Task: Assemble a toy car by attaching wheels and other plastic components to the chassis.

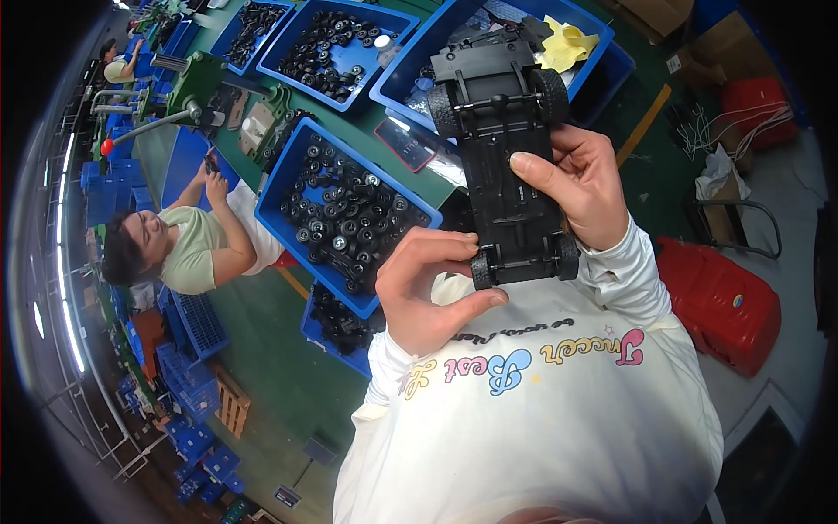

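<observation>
A black toy car chassis (506, 166) with wheels at both ends is held up in front of me, underside showing. My right hand (580, 183) grips its right side, thumb laid across the middle. My left hand (428, 288) pinches the near left wheel (481, 269) between thumb and fingers. A blue bin (288, 175) of several loose black wheels lies just left of the chassis.
More blue bins (397, 17) of black parts stand on the green table (367, 127). A dark phone (404, 144) lies between the bins. Another person in a green shirt (188, 244) works at left. A red crate (724, 301) and a yellow cloth (567, 44) are at right.
</observation>
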Demonstrator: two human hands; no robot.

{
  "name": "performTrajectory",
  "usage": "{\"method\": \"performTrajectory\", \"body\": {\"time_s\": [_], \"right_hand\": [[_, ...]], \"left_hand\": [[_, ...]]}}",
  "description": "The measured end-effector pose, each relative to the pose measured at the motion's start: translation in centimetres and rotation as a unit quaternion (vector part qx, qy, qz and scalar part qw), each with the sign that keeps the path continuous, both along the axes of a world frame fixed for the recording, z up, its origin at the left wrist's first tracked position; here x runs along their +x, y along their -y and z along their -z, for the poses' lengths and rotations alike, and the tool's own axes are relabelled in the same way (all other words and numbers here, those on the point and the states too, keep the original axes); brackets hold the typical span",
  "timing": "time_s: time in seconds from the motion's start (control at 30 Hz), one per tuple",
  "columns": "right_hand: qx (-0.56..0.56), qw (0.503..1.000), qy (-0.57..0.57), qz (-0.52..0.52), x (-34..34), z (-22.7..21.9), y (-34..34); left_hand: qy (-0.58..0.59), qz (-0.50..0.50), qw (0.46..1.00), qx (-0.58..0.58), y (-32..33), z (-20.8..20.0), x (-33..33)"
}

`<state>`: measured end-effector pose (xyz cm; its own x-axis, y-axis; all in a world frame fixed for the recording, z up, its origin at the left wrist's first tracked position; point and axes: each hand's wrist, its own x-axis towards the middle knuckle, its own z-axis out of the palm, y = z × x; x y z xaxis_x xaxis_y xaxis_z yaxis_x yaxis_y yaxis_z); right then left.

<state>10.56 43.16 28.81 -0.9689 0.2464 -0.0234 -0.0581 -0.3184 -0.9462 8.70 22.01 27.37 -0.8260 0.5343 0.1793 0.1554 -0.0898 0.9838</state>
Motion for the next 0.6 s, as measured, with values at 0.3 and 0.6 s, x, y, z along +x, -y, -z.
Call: {"method": "performTrajectory", "body": {"time_s": [0.3, 0.6], "right_hand": [[0.0, 1.0, 0.005, -0.004, -0.22, 0.21, 0.09], [-0.005, 1.0, 0.001, -0.005, -0.2, -0.01, 0.11]], "left_hand": [[-0.01, -0.01, 1.0, -0.013, -0.14, -0.49, -0.2], [-0.009, -0.004, 1.0, 0.03, -0.15, 0.13, -0.23]]}}
